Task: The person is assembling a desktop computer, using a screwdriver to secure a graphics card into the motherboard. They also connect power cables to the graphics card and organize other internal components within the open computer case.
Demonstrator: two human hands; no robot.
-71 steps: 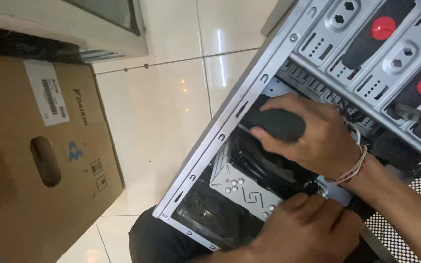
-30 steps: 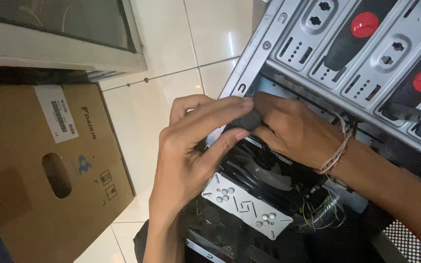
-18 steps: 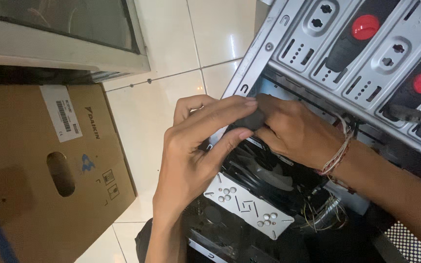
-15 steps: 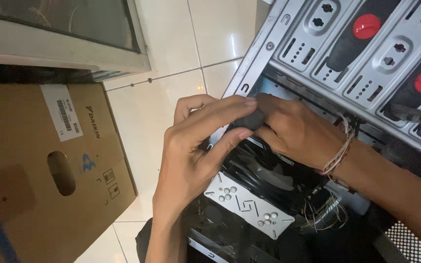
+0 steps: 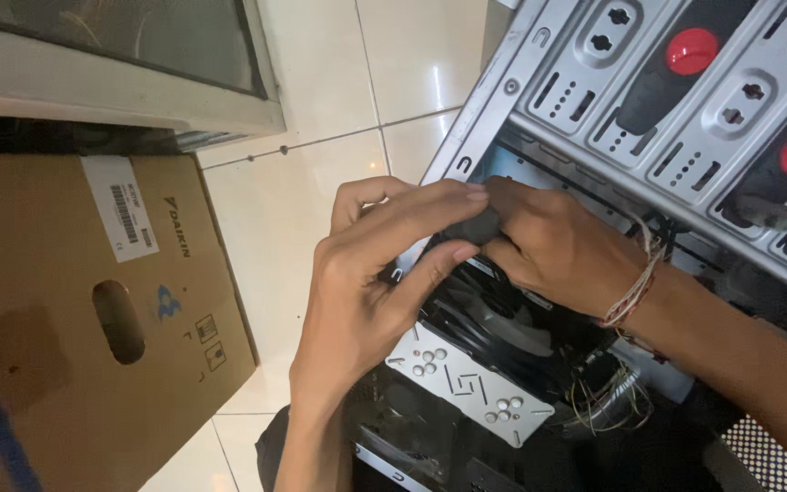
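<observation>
An open grey computer case point(image 5: 539, 41) lies tilted across the right of the view. My left hand point(image 5: 375, 282) and my right hand point(image 5: 553, 246) meet at its edge, both gripping a small black part point(image 5: 475, 226) between their fingertips. My right wrist wears a thread bracelet. Just below the hands sits a black cooler fan point(image 5: 494, 319) with a silver top plate point(image 5: 466, 387). What the black part is cannot be made out, since fingers cover most of it.
A brown cardboard box point(image 5: 75, 310) with an oval handle hole stands at the left. A glass-fronted cabinet point(image 5: 129, 55) is at the top left. Drive bays with red-and-black latches point(image 5: 689, 50) fill the top right. Thin wires point(image 5: 608, 401) lie inside the case. White floor tiles point(image 5: 284, 210) lie between.
My left hand came up from the bottom of the case to join the right hand on the black part; over the last second both hands have held nearly still.
</observation>
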